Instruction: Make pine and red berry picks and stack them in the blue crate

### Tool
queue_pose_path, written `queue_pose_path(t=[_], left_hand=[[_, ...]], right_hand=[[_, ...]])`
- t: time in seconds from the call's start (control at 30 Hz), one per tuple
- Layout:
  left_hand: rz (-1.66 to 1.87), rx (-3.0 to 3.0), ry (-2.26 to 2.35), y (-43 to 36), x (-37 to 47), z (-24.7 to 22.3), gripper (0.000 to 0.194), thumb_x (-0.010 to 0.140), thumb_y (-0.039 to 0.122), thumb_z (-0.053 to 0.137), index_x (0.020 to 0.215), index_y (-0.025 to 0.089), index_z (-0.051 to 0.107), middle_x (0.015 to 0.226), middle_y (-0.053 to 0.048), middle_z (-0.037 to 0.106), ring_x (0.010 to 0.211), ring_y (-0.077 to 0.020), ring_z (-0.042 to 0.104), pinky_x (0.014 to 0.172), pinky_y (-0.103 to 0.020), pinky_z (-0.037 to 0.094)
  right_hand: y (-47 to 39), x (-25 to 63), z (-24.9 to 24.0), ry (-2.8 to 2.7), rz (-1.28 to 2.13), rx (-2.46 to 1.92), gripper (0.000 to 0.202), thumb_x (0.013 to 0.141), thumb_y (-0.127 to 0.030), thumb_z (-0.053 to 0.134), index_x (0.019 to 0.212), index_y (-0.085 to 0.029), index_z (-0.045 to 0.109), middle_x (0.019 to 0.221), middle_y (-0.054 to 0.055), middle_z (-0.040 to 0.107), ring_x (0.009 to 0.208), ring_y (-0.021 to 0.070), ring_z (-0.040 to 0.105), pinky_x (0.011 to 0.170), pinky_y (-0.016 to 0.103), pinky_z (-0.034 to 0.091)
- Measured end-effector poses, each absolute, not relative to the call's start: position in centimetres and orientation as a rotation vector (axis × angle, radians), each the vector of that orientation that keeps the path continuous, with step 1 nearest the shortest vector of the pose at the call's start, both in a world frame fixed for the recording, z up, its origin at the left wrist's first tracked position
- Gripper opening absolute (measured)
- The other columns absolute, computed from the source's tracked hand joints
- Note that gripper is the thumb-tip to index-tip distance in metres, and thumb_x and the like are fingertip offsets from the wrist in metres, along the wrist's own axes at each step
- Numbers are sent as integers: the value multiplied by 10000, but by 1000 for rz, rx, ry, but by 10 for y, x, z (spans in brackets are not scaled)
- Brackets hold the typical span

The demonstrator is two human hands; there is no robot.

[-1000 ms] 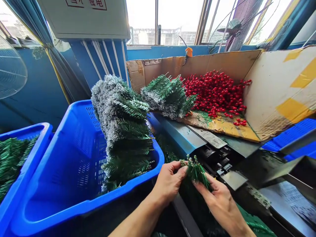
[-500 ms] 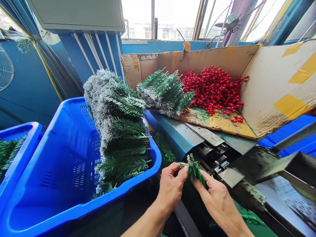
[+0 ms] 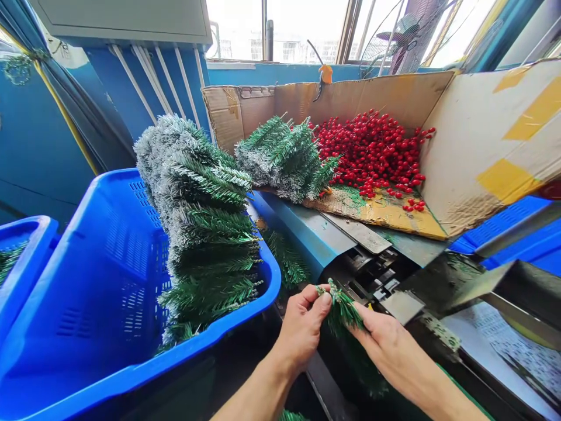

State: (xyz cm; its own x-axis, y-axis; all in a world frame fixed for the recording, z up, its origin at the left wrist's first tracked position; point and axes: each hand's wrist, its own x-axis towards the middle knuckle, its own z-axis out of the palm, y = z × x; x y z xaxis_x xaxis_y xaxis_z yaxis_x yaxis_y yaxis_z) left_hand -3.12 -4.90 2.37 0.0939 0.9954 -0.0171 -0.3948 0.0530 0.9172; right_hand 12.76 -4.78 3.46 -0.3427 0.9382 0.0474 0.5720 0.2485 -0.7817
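Observation:
A small bunch of green pine sprigs (image 3: 339, 310) is between my two hands at the lower middle of the head view. My left hand (image 3: 304, 324) pinches the stem ends with thumb and forefinger. My right hand (image 3: 385, 336) is closed round the needles on the right side, and part of the bunch hangs down behind it. Just beyond the hands lies a metal machine (image 3: 379, 280). To the left, frosted green pine branches (image 3: 197, 222) are stacked in a blue basket (image 3: 144, 374).
A cardboard box (image 3: 486, 140) behind the machine holds red berries (image 3: 372, 152). More frosted branches (image 3: 287, 158) lie at its left. A second blue basket (image 3: 26, 257) stands at far left, and a metal tray (image 3: 526, 298) at right.
The view has shifted slightly, so the surroundings sit further left and higher. My right hand has moved a little right and tilted flatter; the sprigs lean more to the right.

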Motion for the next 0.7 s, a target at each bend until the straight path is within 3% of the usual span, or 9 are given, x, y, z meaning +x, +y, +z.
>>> queue_pose_path(t=[0.27,0.43,0.53,0.63,0.7], left_hand=[[1275,996,860,-51,-31,25,331,822,439,633,998,179,739,897,-66,694,879,-209,578,869,-318,421],[1323,1140,998,-51,-25,26,231,781,394,694,825,175,751,790,-31,641,763,-164,519,717,-260,399],[1376,943,1021,-43,-20,25,225,798,378,681,769,158,718,723,-7,603,693,-124,488,657,-236,387],[1448,553,886,-32,-14,24,225,761,372,723,820,158,690,723,9,610,665,-104,510,658,-229,419],[1472,405,824,-27,-9,24,236,732,357,754,822,154,675,712,18,611,641,-90,515,635,-215,425]], right_hand=[[-34,133,53,-2229,1029,-1285,252,881,-340,445,697,-241,585,694,-2,629,618,190,559,585,277,457],[-33,133,49,-2186,1053,-1268,198,844,-308,507,718,-239,644,642,-4,645,607,196,606,627,281,513],[-42,124,33,-2189,812,-1358,260,903,-294,429,962,-215,670,872,51,698,768,229,663,690,322,545],[-51,115,16,-2052,453,-1295,399,941,-315,452,1312,-178,509,1228,113,596,1107,263,582,906,391,516],[-54,111,7,-2015,300,-1174,434,945,-250,476,1373,-186,452,1274,109,563,1171,247,540,978,394,482]])
